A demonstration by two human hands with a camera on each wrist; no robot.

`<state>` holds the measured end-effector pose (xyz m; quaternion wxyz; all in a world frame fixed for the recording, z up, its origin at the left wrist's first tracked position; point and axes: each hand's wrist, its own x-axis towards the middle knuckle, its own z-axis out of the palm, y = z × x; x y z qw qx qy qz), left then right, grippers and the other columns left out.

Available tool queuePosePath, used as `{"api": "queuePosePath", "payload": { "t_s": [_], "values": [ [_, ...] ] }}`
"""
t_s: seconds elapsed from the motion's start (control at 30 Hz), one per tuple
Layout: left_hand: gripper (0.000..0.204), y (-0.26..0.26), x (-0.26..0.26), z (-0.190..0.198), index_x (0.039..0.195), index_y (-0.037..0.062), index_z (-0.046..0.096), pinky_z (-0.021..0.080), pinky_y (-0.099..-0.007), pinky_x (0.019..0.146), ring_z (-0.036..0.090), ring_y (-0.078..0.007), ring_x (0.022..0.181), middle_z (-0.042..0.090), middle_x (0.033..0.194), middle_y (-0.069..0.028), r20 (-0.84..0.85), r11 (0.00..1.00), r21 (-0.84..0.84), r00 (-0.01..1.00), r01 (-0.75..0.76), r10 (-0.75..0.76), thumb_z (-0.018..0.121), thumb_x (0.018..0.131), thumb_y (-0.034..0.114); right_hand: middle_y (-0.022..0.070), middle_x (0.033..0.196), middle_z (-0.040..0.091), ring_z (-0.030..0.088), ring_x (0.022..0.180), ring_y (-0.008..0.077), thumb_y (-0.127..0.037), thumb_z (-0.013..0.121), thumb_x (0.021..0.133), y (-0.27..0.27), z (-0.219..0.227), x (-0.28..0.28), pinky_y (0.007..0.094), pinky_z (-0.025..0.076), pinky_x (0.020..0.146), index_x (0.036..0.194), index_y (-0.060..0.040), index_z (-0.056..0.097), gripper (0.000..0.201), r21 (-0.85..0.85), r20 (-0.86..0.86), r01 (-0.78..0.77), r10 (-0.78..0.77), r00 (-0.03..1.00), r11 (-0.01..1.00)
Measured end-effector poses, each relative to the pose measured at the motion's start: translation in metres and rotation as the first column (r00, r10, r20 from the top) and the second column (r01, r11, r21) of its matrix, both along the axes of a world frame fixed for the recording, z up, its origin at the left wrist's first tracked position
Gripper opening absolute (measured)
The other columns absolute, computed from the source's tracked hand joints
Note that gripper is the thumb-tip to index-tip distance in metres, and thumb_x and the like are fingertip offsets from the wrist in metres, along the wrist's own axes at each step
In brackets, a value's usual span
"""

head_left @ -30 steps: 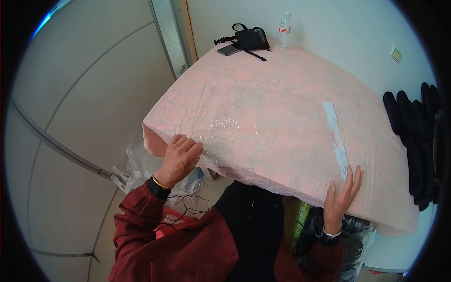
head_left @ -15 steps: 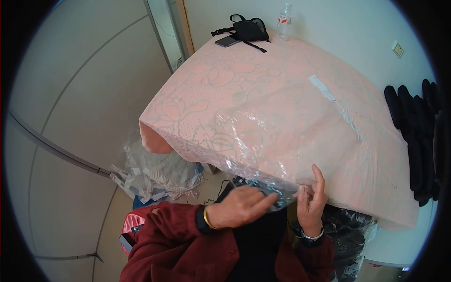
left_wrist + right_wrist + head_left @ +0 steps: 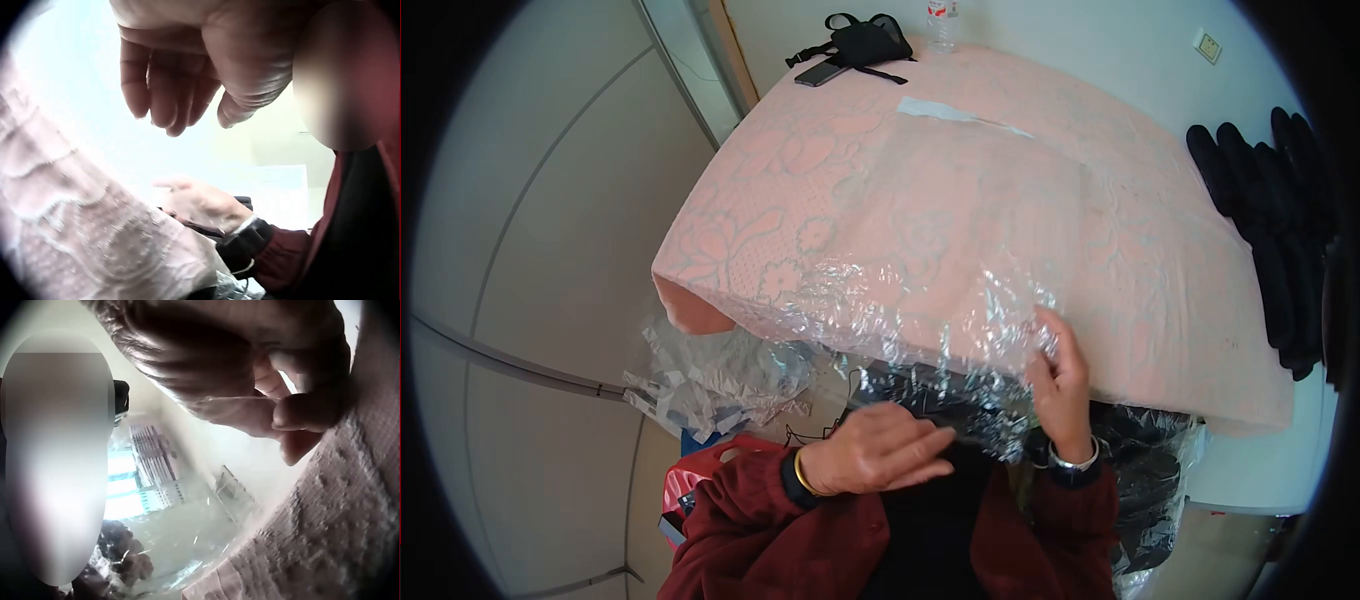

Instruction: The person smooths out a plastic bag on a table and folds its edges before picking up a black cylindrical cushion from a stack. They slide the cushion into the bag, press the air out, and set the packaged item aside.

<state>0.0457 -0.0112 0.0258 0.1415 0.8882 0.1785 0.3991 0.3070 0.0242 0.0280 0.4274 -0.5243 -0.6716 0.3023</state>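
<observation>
Plastic (image 3: 1002,300) turned, clr, crinkled, wht strip (image 3: 935,109)

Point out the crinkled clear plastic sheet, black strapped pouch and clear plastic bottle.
Crinkled clear plastic sheet (image 3: 1008,308), head view, shiny creases.
Black strapped pouch (image 3: 868,43), head view, middle of its body.
Clear plastic bottle (image 3: 941,32), head view, below its label.

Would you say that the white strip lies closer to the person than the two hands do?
No, the white strip lies on the far side of the pink cloth, beyond both the left hand and the right hand.
</observation>
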Motion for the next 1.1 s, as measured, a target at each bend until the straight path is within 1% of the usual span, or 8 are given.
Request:
{"api": "queuePosePath", "payload": {
  "t_s": [0.07,0.2,0.3,0.4,0.53,0.73,0.9,1.1],
  "values": [
    [0.035,0.010,-0.015,0.006,0.106,-0.0021,0.068,0.052,-0.0352,0.064,0.064,-0.0255,0.075,0.066,0.085,-0.0096,0.039,0.972,0.046,0.973,-0.229,0.227,0.081,0.078,0.015,0.0138,0.121,0.058,0.060,0.089,0.0153,0.006,0.053,0.089,0.004,0.006,0.011,0.0270,0.050,0.076,0.139,0.0031,0.046,0.050,0.099,0.078,0.237,-0.245,0.966,0.967],
    [0.037,0.029,-0.023,0.011,0.108,-0.0033,0.066,0.054,-0.0392,0.073,0.065,-0.0296,0.083,0.067,0.093,-0.0134,0.025,0.900,0.037,0.901,-0.434,0.433,0.080,0.077,0.013,0.0226,0.137,0.050,0.054,0.122,0.0331,0.003,0.059,0.086,-0.002,0.021,0.020,0.0391,0.046,0.099,0.138,0.0039,0.046,0.053,0.514,0.372,0.170,-0.397,0.839,0.841],
    [0.051,0.042,-0.005,0.020,0.120,-0.0052,0.060,0.049,-0.0472,0.094,0.061,-0.0362,0.109,0.062,0.117,-0.0217,-0.091,0.909,0.036,0.905,-0.414,0.416,0.078,0.080,0.021,0.0266,0.148,0.038,0.034,0.141,0.0434,-0.005,0.065,0.084,-0.008,0.015,0.003,0.0487,0.030,0.115,0.139,0.0052,0.045,0.059,0.370,0.395,-0.032,-0.126,0.910,0.928],
    [0.068,0.046,0.035,0.022,0.132,-0.0073,0.051,0.034,-0.0520,0.111,0.045,-0.0414,0.132,0.047,0.140,-0.0267,-0.254,0.950,0.035,0.917,-0.311,0.309,0.073,0.084,0.037,0.0250,0.150,0.038,0.033,0.142,0.0424,-0.018,0.078,0.078,-0.001,0.015,-0.020,0.0507,0.030,0.115,0.143,0.0054,0.040,0.079,0.326,0.562,-0.161,-0.054,0.825,0.931],
    [0.091,0.065,0.039,-0.009,0.144,-0.0075,0.037,0.022,-0.0533,0.118,0.031,-0.0404,0.144,0.034,0.153,-0.0254,-0.422,0.917,0.025,0.827,-0.398,0.371,0.074,0.080,0.047,0.0245,0.153,0.033,0.029,0.144,0.0415,-0.028,0.084,0.072,0.007,-0.001,-0.014,0.0523,0.024,0.117,0.146,0.0054,0.035,0.095,0.229,0.678,-0.152,-0.045,0.734,0.962],
    [0.100,0.084,-0.051,-0.017,0.145,-0.0066,0.037,0.021,-0.0542,0.118,0.033,-0.0394,0.143,0.035,0.153,-0.0245,-0.496,0.788,0.164,0.641,-0.593,0.585,0.069,0.077,0.059,0.0241,0.155,0.031,0.029,0.145,0.0398,-0.036,0.087,0.064,0.004,0.006,0.014,0.0521,0.023,0.119,0.150,0.0042,0.029,0.111,0.125,0.727,-0.127,-0.004,0.687,0.984],
    [0.099,0.088,-0.084,-0.014,0.146,-0.0055,0.036,0.023,-0.0535,0.118,0.033,-0.0375,0.144,0.036,0.154,-0.0218,-0.574,0.748,0.247,0.529,-0.616,0.625,0.071,0.075,0.055,0.0222,0.155,0.031,0.028,0.145,0.0392,-0.034,0.089,0.062,0.003,0.009,0.015,0.0511,0.022,0.119,0.149,0.0024,0.031,0.111,0.116,0.748,-0.107,-0.016,0.663,0.987],
    [0.073,0.088,-0.087,-0.016,0.142,0.0033,0.045,0.026,-0.0535,0.115,0.040,-0.0378,0.138,0.039,0.152,-0.0201,-0.376,0.787,0.124,0.706,-0.604,0.601,0.073,0.080,0.026,0.0214,0.151,0.039,0.035,0.141,0.0391,-0.021,0.085,0.068,-0.001,0.008,0.020,0.0491,0.030,0.115,0.142,0.0000,0.045,0.086,0.226,0.718,-0.161,-0.053,0.694,0.961]
  ]
}}
